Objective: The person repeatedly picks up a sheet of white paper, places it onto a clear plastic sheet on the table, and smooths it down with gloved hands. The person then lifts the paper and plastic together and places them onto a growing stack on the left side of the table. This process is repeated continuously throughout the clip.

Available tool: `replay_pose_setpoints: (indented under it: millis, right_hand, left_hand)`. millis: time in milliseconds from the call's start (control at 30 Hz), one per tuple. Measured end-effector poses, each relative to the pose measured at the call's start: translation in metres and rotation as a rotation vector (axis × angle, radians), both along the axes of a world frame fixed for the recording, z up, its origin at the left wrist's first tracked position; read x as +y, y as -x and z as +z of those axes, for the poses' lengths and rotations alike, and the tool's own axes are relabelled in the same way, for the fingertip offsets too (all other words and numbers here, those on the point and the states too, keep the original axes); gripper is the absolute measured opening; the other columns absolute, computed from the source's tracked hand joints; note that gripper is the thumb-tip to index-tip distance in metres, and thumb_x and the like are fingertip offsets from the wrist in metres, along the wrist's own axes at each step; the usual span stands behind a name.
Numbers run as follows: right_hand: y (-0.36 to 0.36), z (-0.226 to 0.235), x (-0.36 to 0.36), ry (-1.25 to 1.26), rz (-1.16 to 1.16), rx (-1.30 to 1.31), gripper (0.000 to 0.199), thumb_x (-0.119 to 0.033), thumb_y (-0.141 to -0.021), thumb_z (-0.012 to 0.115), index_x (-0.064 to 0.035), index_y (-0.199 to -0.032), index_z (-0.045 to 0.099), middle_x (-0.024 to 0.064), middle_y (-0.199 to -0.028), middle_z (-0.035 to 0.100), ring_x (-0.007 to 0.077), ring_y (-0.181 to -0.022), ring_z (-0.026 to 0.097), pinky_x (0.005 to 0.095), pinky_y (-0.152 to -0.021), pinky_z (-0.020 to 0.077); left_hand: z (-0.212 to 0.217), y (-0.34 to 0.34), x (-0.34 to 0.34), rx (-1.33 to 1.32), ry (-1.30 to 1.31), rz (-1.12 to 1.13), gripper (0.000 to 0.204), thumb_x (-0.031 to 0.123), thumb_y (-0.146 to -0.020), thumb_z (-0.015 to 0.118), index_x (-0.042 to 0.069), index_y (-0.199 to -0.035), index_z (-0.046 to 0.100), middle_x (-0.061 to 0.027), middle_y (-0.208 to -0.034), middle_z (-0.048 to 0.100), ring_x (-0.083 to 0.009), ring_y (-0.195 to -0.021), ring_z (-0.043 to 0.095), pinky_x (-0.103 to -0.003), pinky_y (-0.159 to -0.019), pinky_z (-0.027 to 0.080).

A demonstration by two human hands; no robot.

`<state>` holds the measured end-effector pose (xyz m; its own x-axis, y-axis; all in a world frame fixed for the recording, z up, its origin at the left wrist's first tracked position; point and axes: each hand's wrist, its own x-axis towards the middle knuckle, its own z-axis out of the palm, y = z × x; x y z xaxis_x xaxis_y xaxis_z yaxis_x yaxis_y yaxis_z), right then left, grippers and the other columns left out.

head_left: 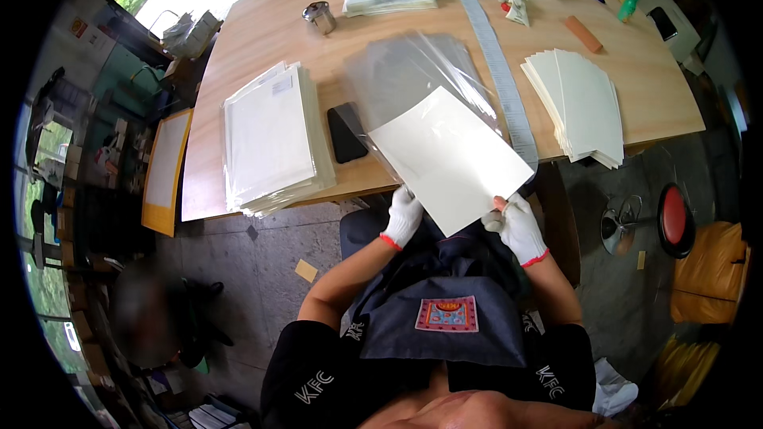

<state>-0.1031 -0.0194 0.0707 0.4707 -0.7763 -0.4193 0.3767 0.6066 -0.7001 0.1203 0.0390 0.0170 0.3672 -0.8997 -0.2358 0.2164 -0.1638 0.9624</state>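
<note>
By a wooden table [262, 40], over grey floor [266, 270], right fingers [499, 203] pinch white card [449, 160] — left fingers [403, 197], grip unclear.

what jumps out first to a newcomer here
Likely the large blank white paper sheet, across the near edge of the pale wooden table, its near right edge gripped by the white-gloved right hand. Next comes the white plastic-sleeved paper stack at left, with a black rectangular phone right of it.

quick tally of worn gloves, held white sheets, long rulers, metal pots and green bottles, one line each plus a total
worn gloves: 2
held white sheet: 1
long ruler: 1
metal pot: 1
green bottle: 1
Total: 6
</note>
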Motion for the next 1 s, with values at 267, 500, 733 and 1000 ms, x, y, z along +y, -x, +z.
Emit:
replay_pose_setpoints:
  millis: [267, 500, 733, 1000]
  right_hand:
    - [-0.051, -0.052, 0.002, -0.290, -0.143, -0.384, 0.035, -0.008, -0.096, 0.034, 0.0021, -0.130, 0.032, 0.0196, -0.115, 0.052, 0.0299, -0.104, 0.056, 0.0405, -0.092, 0.0485]
    - [-0.061, -0.025, 0.025, 0.175, 0.409, 0.094, 0.030, -0.018, -0.095, 0.043, -0.0013, -0.118, 0.049, 0.0077, -0.088, 0.062, 0.0125, -0.067, 0.061, 0.0254, -0.061, 0.0514]
    - [-0.112, -0.018, 0.014, 1.423, 0.489, 0.873, 0.012, -0.023, -0.084, 0.053, -0.0140, -0.090, 0.057, 0.0053, -0.065, 0.062, 0.0232, -0.060, 0.062, 0.0355, -0.053, 0.0478]
    - [-0.145, -0.032, 0.012, 1.860, 0.476, 1.040, 0.012, -0.025, -0.081, 0.057, -0.0143, -0.081, 0.052, 0.0031, -0.052, 0.057, 0.0220, -0.049, 0.060, 0.0328, -0.044, 0.0463]
  left_hand:
    - [-0.016, 0.008, 0.038, 0.201, -0.173, -0.188, 0.028, 0.027, -0.091, 0.052, 0.001, -0.100, 0.057, -0.0075, -0.087, 0.065, -0.0107, -0.056, 0.058, -0.021, -0.051, 0.049]
    - [-0.012, -0.034, 0.053, 0.503, -0.250, -0.053, 0.032, 0.030, -0.088, 0.057, 0.005, -0.106, 0.052, -0.0078, -0.099, 0.063, -0.0142, -0.076, 0.062, -0.027, -0.062, 0.051]
    - [0.000, -0.045, 0.058, 0.309, -0.243, 0.015, 0.023, 0.024, -0.091, 0.053, 0.002, -0.098, 0.055, -0.0091, -0.091, 0.064, -0.0141, -0.069, 0.062, -0.025, -0.058, 0.051]
    - [-0.002, -0.055, 0.055, 0.253, -0.218, 0.008, 0.021, 0.020, -0.091, 0.052, 0.000, -0.098, 0.057, -0.0078, -0.086, 0.064, -0.0144, -0.067, 0.063, -0.025, -0.059, 0.053]
